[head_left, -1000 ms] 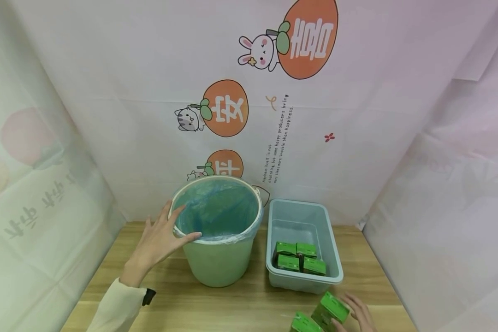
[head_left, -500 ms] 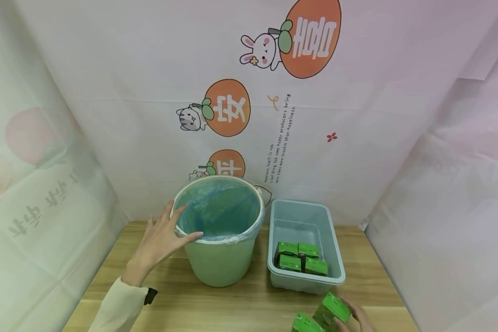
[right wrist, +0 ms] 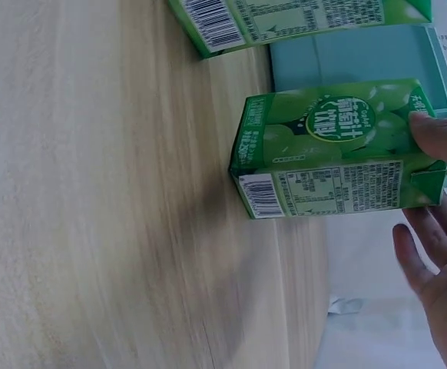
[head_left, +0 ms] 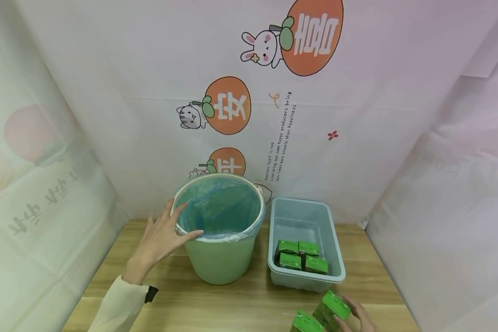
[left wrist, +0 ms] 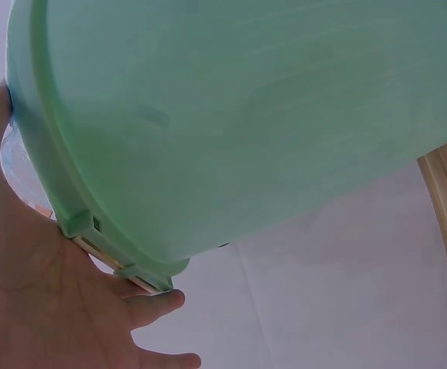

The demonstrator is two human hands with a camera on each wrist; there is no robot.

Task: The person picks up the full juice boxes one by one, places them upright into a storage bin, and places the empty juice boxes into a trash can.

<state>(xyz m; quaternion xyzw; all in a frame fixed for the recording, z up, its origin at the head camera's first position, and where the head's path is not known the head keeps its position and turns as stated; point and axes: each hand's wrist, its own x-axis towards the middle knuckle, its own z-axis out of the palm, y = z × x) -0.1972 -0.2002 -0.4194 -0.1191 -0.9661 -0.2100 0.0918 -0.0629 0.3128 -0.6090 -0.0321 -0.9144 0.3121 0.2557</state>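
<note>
My left hand [head_left: 159,244] rests at the left side of a light green bucket [head_left: 220,263], its fingers spread over the rim. In the left wrist view, the thumb and fingers of that hand [left wrist: 54,300] lie loosely along the bucket's edge [left wrist: 62,161]. At the front right, my right hand [head_left: 358,318] pinches a green juice carton [head_left: 335,305] near its top. The right wrist view shows this grape-printed carton [right wrist: 339,146] between thumb and fingers, its bottom close over the wooden table. Another juice carton [head_left: 306,322] stands just left of it.
Right of the bucket stands a pale blue plastic basin [head_left: 299,216] with several green juice cartons [head_left: 290,261] in its near half. A clear bluish bag [head_left: 232,239] lines the bucket. Printed white cloth [head_left: 149,69] encloses the wooden table [head_left: 216,306] at the back and sides.
The fingers of my right hand have drawn in from being spread beside the carton to pinching it. The left hand keeps its place at the rim.
</note>
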